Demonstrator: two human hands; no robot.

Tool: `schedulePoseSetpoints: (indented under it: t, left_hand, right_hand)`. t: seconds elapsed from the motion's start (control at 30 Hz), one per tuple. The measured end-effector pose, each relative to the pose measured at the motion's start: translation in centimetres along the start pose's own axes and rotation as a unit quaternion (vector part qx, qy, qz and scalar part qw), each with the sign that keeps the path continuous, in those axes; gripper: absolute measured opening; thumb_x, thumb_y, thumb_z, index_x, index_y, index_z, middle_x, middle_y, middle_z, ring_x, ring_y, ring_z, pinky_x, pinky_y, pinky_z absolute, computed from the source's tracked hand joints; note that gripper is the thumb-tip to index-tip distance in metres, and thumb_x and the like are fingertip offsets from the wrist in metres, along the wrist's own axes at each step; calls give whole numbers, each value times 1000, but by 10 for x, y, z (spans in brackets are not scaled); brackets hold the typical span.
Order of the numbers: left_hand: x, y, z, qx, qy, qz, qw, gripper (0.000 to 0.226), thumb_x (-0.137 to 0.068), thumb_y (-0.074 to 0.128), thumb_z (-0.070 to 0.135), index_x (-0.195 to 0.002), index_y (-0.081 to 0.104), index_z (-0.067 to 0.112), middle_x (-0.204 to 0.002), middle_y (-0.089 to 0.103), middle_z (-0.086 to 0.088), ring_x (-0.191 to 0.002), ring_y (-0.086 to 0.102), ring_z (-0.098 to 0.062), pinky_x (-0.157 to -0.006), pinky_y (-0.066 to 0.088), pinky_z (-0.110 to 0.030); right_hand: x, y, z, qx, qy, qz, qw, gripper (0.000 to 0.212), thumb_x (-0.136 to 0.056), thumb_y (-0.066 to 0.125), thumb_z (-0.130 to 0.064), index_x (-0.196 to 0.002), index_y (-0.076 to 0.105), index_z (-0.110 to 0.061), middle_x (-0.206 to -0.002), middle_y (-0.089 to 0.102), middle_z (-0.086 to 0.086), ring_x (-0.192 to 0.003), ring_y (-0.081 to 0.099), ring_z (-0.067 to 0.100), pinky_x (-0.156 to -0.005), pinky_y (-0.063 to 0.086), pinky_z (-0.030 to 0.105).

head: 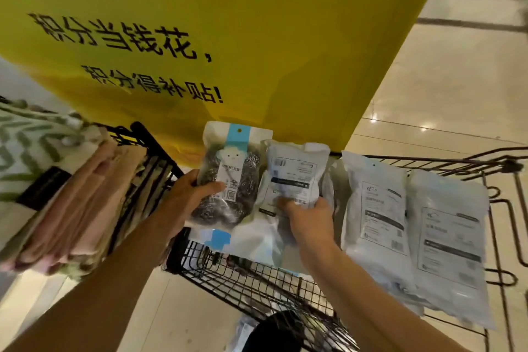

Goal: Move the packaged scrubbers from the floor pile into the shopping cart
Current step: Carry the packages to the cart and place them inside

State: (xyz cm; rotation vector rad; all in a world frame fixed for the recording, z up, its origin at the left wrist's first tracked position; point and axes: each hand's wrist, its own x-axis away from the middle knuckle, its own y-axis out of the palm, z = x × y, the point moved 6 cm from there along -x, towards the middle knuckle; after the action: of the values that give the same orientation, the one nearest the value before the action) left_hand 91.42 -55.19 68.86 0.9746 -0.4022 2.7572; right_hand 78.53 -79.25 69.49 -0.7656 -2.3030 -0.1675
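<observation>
Placing step: left hand [187, 191] grips a clear blue-topped steel-wool scrubber pack [228, 177], right hand [307, 216] pinches a white label-side pack [294, 177], both at frame centre over the black wire shopping cart [257, 274]; next, probably release beside stacked packs [414, 226].

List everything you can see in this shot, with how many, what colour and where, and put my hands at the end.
Clear packet of grey steel-wool scrubbers with a blue header: one, face up, over the cart's left part, held by the left hand.
White plastic packets showing printed back labels: three; one held by the right hand, two lying at the cart's right.
Black wire shopping cart: one, centre.
Yellow banner with black characters: one, behind the cart.
Folded pink and green-patterned cloths: a stack, left.
Glossy beige tiled floor: right and below.
Left hand: thumb over the scrubber packet.
Right hand: fingers grip a white packet.
</observation>
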Motion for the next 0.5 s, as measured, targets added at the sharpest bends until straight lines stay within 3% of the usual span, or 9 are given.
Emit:
schedulePoseSetpoints:
  t: [0.03,0.1,0.2,0.27,0.33,0.43,0.5]
  left_hand:
    - [-8,1,-1,5,-2,-9,1000,37,-80,86,21,-114,73,21,-113,78,-11,-100,75,-37,-66,64,-47]
    - [-26,5,-3,-22,12,-2,1000,45,-81,86,23,-123,69,24,-119,77,-11,-104,75,-34,-80,63,-49]
    - [-41,18,-9,-69,8,23,997,79,-83,87,26,-150,44,26,-138,65,-7,-125,63,-32,-103,53,-50]
    - [-44,25,-14,-89,7,37,995,91,-83,87,24,-157,34,26,-150,55,-8,-138,52,-35,-112,45,-53]
    - [-44,24,-21,-120,14,48,992,98,-78,91,27,-157,34,28,-154,53,-6,-142,49,-36,-114,44,-55]
    - [-34,25,-27,-127,37,27,991,86,-79,90,21,-152,43,26,-148,58,-5,-135,56,-31,-110,49,-52]
    - [-24,23,-31,-119,46,33,991,81,-86,84,12,-154,41,21,-146,57,-2,-132,56,-27,-107,48,-45]
  right_hand:
    - [-6,4,-2,15,1,4,1000,33,-80,87,-23,-106,67,-24,-89,79,0,-71,73,15,-64,63,33]
    - [-17,10,-6,86,-38,19,995,54,-76,85,-35,-125,63,-28,-109,77,-5,-94,73,16,-83,64,39]
    - [-28,11,-4,202,-107,55,972,91,-67,77,-44,-149,42,-27,-144,61,-2,-132,59,23,-111,51,48]
    - [-23,12,1,242,-115,33,963,90,-68,76,-39,-149,40,-21,-146,57,3,-135,55,27,-113,49,49]
    - [-10,13,-1,264,-110,4,958,76,-75,78,-31,-143,45,-22,-141,59,3,-130,57,26,-112,50,47]
    - [5,7,-2,281,-101,-26,954,71,-88,75,-24,-151,42,-21,-147,52,3,-134,54,25,-115,46,39]
    - [14,0,-2,286,-94,-47,952,73,-94,72,-24,-157,36,-22,-151,48,3,-126,54,19,-107,44,31]
